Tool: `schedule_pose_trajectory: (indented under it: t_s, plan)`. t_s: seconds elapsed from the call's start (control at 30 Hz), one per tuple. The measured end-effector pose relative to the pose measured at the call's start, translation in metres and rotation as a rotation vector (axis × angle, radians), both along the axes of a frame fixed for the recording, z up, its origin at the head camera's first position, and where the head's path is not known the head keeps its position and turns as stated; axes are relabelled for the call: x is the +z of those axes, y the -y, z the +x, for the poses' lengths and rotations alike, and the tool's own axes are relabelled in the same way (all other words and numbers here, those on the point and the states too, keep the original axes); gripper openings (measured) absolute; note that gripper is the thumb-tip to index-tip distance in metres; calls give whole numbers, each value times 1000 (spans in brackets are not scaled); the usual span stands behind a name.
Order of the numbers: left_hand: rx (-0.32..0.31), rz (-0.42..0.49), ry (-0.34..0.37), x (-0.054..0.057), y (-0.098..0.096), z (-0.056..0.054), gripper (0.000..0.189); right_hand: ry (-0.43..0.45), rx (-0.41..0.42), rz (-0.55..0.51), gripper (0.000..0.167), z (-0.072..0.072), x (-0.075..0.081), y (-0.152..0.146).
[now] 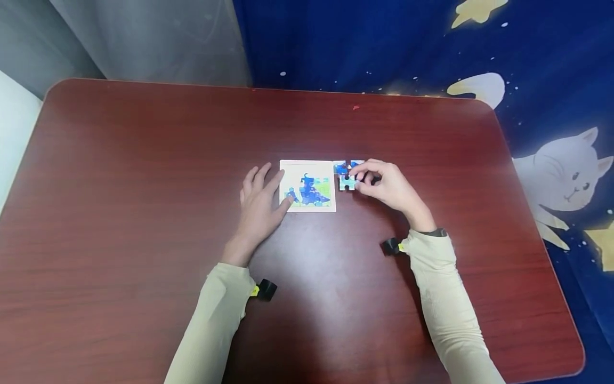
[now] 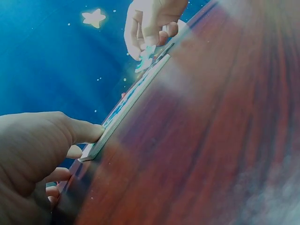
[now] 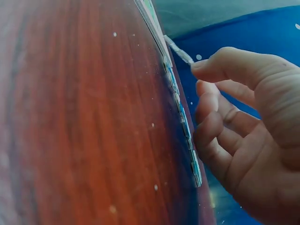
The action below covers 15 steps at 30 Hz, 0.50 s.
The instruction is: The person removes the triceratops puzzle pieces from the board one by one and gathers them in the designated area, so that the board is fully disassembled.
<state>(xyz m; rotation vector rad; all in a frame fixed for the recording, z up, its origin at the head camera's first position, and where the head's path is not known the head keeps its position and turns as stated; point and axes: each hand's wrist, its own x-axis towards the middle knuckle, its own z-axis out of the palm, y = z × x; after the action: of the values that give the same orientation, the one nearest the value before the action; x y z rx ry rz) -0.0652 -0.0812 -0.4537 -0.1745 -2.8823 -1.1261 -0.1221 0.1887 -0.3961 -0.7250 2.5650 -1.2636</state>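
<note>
A small white-framed puzzle board (image 1: 307,166) with a blue picture on its lower part lies flat on the table. My left hand (image 1: 259,210) rests at the board's left side, fingers spread. Its thumb (image 2: 89,131) presses on the frame in the left wrist view. Just off the board's right edge, my right hand (image 1: 384,184) pinches a pale blue jigsaw piece (image 1: 346,183) between thumb and finger. Seen from the right wrist, that piece (image 3: 179,49) is tilted and raised above the table. Other jigsaw pieces (image 1: 340,168) lie beneath and behind it, partly hidden by the right hand.
The reddish-brown table (image 1: 144,213) extends widely around the board. A tiny red scrap (image 1: 356,108) lies near its far edge. Behind hang a grey curtain (image 1: 163,42) and a blue curtain (image 1: 345,42) with stars and a cat. Black wrist cameras (image 1: 266,289) protrude by both sleeves.
</note>
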Motion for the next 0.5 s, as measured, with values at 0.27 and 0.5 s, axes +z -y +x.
schedule_pose_trajectory:
  t_s: [0.27, 0.5]
  plan:
    - [9, 15, -15, 0, 2, 1, 57, 79, 24, -35, 23, -7, -17, -2]
    - [-6, 19, -7, -1, 2, 0, 57, 75, -14, -22, 24, -16, -43, -11]
